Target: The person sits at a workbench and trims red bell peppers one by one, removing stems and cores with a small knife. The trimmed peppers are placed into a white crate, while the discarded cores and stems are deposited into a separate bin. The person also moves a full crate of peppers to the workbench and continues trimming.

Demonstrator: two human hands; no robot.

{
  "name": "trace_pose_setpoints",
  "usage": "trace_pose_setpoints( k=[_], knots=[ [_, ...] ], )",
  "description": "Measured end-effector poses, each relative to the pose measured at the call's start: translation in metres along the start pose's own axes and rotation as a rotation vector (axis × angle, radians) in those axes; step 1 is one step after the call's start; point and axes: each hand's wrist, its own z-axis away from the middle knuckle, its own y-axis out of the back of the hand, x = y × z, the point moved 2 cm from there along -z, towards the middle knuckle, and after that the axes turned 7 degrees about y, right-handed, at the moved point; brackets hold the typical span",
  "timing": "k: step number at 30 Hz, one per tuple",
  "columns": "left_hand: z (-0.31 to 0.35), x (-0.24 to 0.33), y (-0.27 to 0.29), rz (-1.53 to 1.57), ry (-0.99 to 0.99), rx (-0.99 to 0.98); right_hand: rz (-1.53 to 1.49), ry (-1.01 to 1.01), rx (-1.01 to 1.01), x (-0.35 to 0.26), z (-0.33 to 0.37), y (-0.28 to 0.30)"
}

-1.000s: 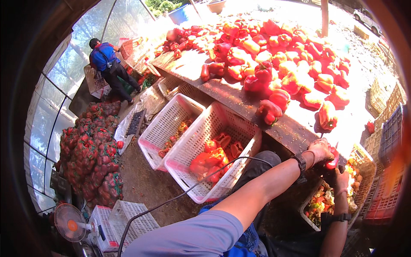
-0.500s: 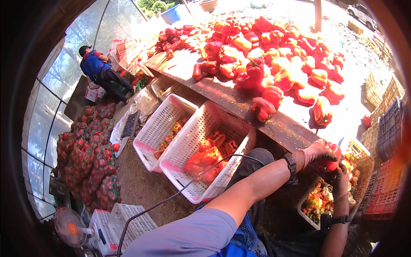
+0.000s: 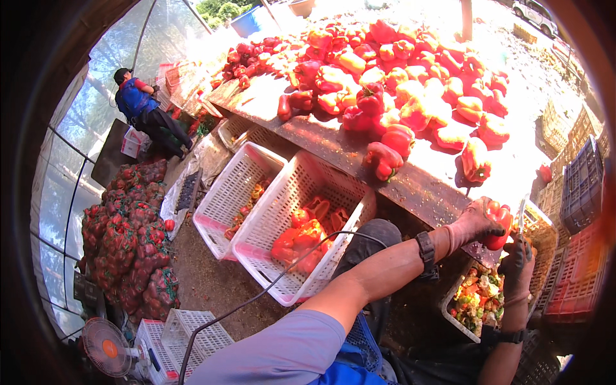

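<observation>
My L hand is clamped round a red pepper, R hand gripping knife just beside; more peppers on tabletop.

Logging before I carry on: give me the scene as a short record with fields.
Left hand: gripping a red pepper
Right hand: near the red pepper, holding what looks like a knife
Table: heap of red peppers
White crate by knee: red peppers, some seemingly open
Tan crate: mixed trimmings
Net bags: piled at left
Co-worker: standing, far left
</observation>
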Motion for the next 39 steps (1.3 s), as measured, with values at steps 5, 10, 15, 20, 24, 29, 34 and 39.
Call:
trace_pose_setpoints(
  k=[5,10,15,20,24,29,34,39],
  knots=[
    [0.000,0.001,0.010,0.011,-0.166,0.019,-0.179,-0.040,0.025,-0.047,0.022,-0.009],
    [0.001,0.001,0.028,0.280,-0.177,-0.079,-0.113,-0.061,-0.012,-0.069,0.030,-0.012],
    [0.008,0.020,0.032,0.155,-0.233,-0.041,-0.106,-0.154,-0.154,-0.075,0.034,-0.016],
    [0.018,0.031,0.029,0.349,-0.162,-0.168,-0.110,-0.125,-0.164,-0.074,0.034,-0.013],
    [0.020,0.038,0.031,0.430,-0.128,-0.178,-0.065,-0.071,-0.108,-0.071,0.034,-0.011],
    [0.017,0.037,0.031,0.469,-0.102,-0.268,-0.256,-0.146,-0.054,-0.067,0.033,-0.013],
    [0.022,0.037,0.024,0.349,-0.178,-0.315,-0.105,-0.092,0.001,-0.064,0.025,-0.013],
    [0.029,0.044,0.020,0.303,-0.184,-0.328,-0.035,-0.164,0.135,-0.063,0.018,-0.016]
  ],
)
